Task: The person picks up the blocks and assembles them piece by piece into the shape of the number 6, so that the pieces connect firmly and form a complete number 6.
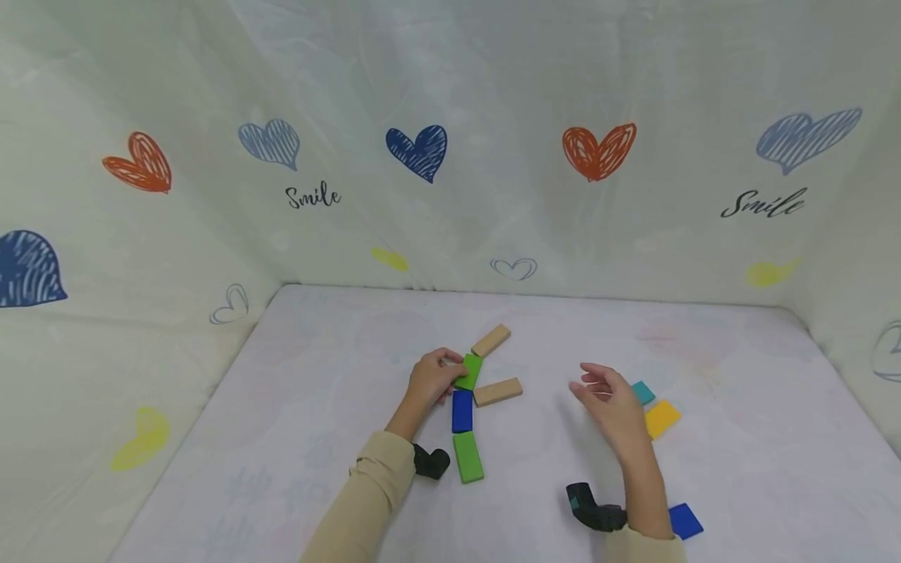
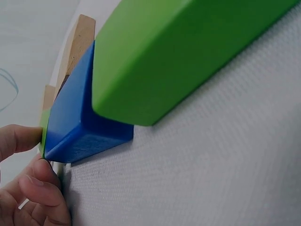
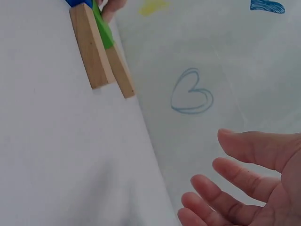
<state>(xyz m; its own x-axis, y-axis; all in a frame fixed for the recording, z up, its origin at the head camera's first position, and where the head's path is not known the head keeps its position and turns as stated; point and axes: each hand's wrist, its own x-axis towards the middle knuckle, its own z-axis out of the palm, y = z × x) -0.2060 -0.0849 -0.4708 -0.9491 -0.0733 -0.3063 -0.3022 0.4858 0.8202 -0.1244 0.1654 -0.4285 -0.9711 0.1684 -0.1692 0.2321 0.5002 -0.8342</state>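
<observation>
My left hand (image 1: 428, 381) pinches the upper green block (image 1: 470, 372) at its left side, thumb and fingertips on it. Below that lies a blue block (image 1: 462, 411), then another green block (image 1: 468, 457), end to end in a slightly bent line. Two plain wooden blocks slant out to the right: one (image 1: 491, 341) from the top of the line, the other (image 1: 498, 392) from the joint between upper green and blue. My right hand (image 1: 611, 403) hovers to the right with loosely bent fingers and nothing in it; the right wrist view shows its fingers (image 3: 235, 181) apart.
Beyond the right hand lie a teal block (image 1: 644, 392) and a yellow block (image 1: 662, 420), partly behind it. Another blue block (image 1: 685, 521) sits by the right forearm. A white curtain (image 1: 486, 211) printed with hearts surrounds the white table (image 1: 338, 336).
</observation>
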